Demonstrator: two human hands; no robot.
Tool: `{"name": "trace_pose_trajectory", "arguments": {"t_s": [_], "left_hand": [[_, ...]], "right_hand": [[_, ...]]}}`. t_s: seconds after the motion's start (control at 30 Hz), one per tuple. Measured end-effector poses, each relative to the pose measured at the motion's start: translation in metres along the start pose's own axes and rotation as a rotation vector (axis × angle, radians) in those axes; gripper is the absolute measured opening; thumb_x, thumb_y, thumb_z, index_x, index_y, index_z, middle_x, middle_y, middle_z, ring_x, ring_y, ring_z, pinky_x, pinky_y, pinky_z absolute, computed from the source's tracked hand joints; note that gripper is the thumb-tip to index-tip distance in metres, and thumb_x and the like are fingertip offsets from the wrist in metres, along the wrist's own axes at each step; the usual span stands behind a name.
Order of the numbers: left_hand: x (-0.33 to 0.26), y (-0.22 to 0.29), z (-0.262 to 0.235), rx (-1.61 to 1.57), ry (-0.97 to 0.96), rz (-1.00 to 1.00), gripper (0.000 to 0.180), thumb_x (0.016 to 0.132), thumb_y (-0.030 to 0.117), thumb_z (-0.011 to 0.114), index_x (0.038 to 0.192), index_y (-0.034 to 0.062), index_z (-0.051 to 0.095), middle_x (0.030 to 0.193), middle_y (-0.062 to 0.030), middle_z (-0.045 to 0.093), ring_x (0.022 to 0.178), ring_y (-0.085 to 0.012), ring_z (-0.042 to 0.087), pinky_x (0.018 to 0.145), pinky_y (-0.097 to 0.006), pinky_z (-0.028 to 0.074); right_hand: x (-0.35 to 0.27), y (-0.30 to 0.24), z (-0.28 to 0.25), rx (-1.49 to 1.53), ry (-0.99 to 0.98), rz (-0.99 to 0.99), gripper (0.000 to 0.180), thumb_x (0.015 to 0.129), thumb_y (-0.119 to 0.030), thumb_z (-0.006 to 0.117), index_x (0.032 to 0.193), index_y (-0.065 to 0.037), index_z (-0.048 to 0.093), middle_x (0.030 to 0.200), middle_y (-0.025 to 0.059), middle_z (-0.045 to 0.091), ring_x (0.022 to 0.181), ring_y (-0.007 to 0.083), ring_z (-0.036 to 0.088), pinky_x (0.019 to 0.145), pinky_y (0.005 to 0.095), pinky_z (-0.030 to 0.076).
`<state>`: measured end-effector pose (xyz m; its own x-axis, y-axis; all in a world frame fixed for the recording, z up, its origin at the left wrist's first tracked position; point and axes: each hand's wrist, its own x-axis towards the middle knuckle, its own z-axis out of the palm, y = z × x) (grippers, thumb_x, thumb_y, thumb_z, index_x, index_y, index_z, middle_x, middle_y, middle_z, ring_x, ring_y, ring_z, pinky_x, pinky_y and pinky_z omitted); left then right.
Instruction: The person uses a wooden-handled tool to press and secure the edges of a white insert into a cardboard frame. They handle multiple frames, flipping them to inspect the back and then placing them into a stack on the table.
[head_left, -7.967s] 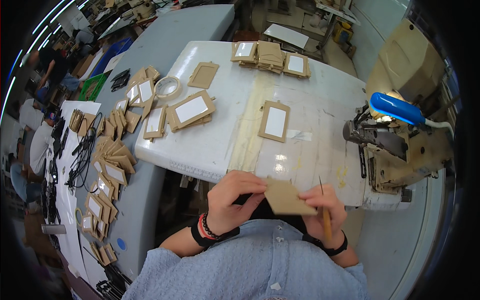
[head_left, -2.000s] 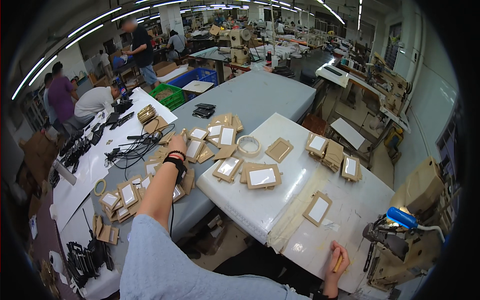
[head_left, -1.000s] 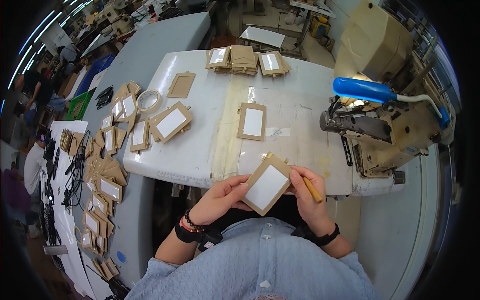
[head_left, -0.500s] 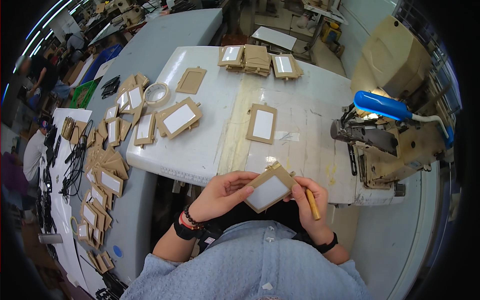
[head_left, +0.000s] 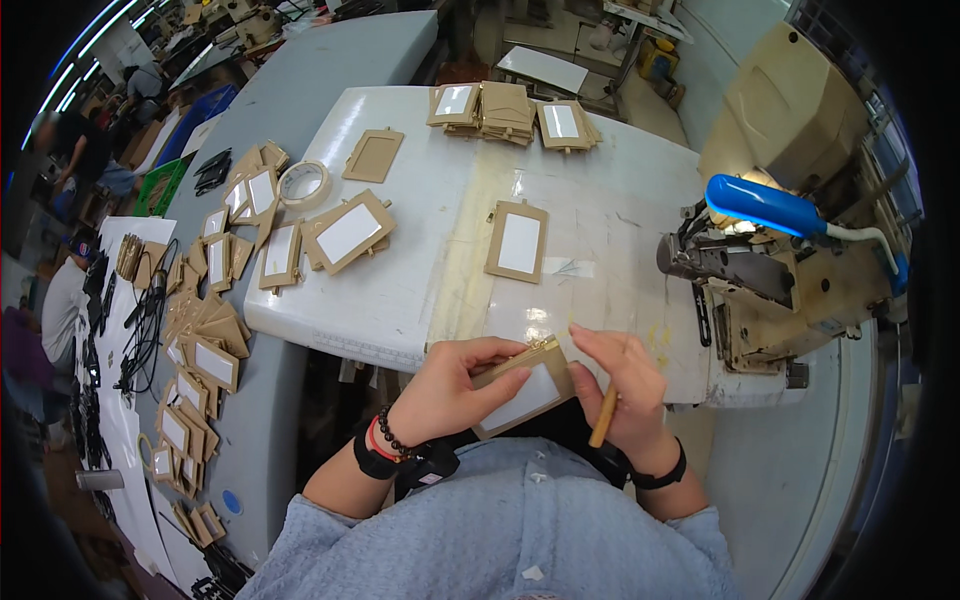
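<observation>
My left hand pinches a tan badge holder with a white window, thumb on its face and fingers behind. The holder is tilted above my lap at the table's front edge, a small brass-coloured piece along its upper edge. At its right corner is my right hand, the fingers stretched toward that upper edge. A slim wooden-handled tool is tucked in the right hand, handle pointing down toward me; its other end is hidden. Another tan holder lies flat on the table straight ahead.
Stacks of tan holders stand at the table's far edge. To the left are a tape roll, a tan frame and many loose holders on a grey surface. A sewing machine with a blue lamp stands right.
The badge holder has turned and tipped, its upper edge now facing my right hand. My right fingers have straightened out along that edge, and the wooden handle has swung to point down-left.
</observation>
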<state>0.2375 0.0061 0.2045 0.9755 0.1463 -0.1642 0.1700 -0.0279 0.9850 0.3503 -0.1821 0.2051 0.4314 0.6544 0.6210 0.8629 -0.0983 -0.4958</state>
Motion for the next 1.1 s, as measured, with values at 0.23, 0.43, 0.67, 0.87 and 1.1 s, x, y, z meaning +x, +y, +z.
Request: {"name": "trace_pose_trajectory", "arguments": {"t_s": [0.23, 0.43, 0.67, 0.87, 1.1], "left_hand": [[-0.002, 0.011, 0.002, 0.236, 0.050, 0.074, 0.027, 0.084, 0.012, 0.068, 0.103, -0.0060, 0.067, 0.084, -0.0090, 0.070, 0.077, -0.0078, 0.062, 0.069, -0.025, 0.051], [0.004, 0.019, 0.008, 0.504, 0.021, 0.031, 0.024, 0.084, 0.013, 0.067, 0.099, -0.0065, 0.068, 0.080, -0.0138, 0.070, 0.072, -0.0093, 0.063, 0.066, -0.027, 0.053], [0.000, 0.007, 0.004, 0.099, 0.008, 0.046, 0.028, 0.086, 0.014, 0.065, 0.108, -0.0035, 0.065, 0.088, -0.0122, 0.070, 0.079, -0.0131, 0.065, 0.072, -0.027, 0.051], [-0.001, 0.010, 0.003, -0.076, -0.047, -0.010, 0.030, 0.088, 0.010, 0.066, 0.114, -0.0060, 0.061, 0.098, -0.0089, 0.068, 0.089, -0.0096, 0.062, 0.079, -0.025, 0.051], [-0.002, 0.009, 0.004, -0.085, -0.077, 0.005, 0.030, 0.087, 0.008, 0.066, 0.114, -0.0050, 0.061, 0.098, -0.0080, 0.069, 0.089, -0.0089, 0.062, 0.078, -0.025, 0.051]], "right_hand": [[0.013, 0.003, -0.004, -0.307, -0.230, -0.308, 0.036, 0.073, -0.004, 0.064, 0.106, 0.008, 0.059, 0.099, 0.0192, 0.066, 0.085, 0.0264, 0.061, 0.077, 0.0379, 0.048], [0.020, 0.008, 0.001, -0.489, -0.368, -0.429, 0.034, 0.072, -0.009, 0.060, 0.101, 0.009, 0.059, 0.094, 0.0194, 0.065, 0.082, 0.0243, 0.060, 0.078, 0.0392, 0.047], [0.012, 0.007, 0.003, 0.184, -0.088, 0.265, 0.017, 0.075, -0.001, 0.068, 0.091, 0.002, 0.066, 0.079, 0.0096, 0.066, 0.070, 0.0166, 0.061, 0.071, 0.0304, 0.048], [0.007, -0.014, 0.008, 0.515, 0.115, 0.611, 0.010, 0.087, -0.005, 0.063, 0.091, 0.004, 0.067, 0.082, 0.0061, 0.069, 0.075, 0.0087, 0.061, 0.068, 0.0223, 0.049], [0.006, -0.022, 0.003, 0.597, 0.170, 0.667, 0.011, 0.089, -0.003, 0.060, 0.091, 0.005, 0.066, 0.084, 0.0080, 0.070, 0.078, 0.0106, 0.064, 0.073, 0.0239, 0.051]]}}
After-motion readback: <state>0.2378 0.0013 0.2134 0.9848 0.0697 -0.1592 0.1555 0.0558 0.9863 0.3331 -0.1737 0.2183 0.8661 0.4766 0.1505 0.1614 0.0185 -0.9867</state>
